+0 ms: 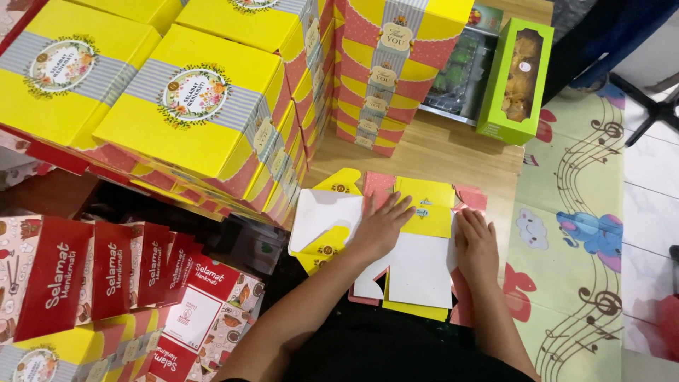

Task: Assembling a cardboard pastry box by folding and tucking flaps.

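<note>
1. Flat unfolded cardboard box blank (417,272), white inside with yellow and pink printed flaps: lies spread on the wooden table top (438,152), directly in front of the person, near the table's front edge.
2. Left hand (378,226): palm down, fingers spread flat, pressing on the blank's left-centre panel beside a folded yellow flap; it grips nothing.
3. Right hand (475,244): palm down, fingers together and slightly curled, resting on the blank's right edge over the pink flap; pressing rather than grasping.
4. Stacks of assembled yellow cardboard boxes with grey striped bands and round floral labels (191,113): upper left, well above the blank, tilted towards the camera.
5. Tall stack of yellow and pink boxes (385,78): at the table's back, just beyond the blank.
6. Green windowed carton holding baked goods (516,81): upright-lying at the table's right rear corner.
7. Red and white printed cartons (106,272): lower left, lined side by side.
8. Pale floor mat with music notes and cartoon animals (587,233): right of the table.
</note>
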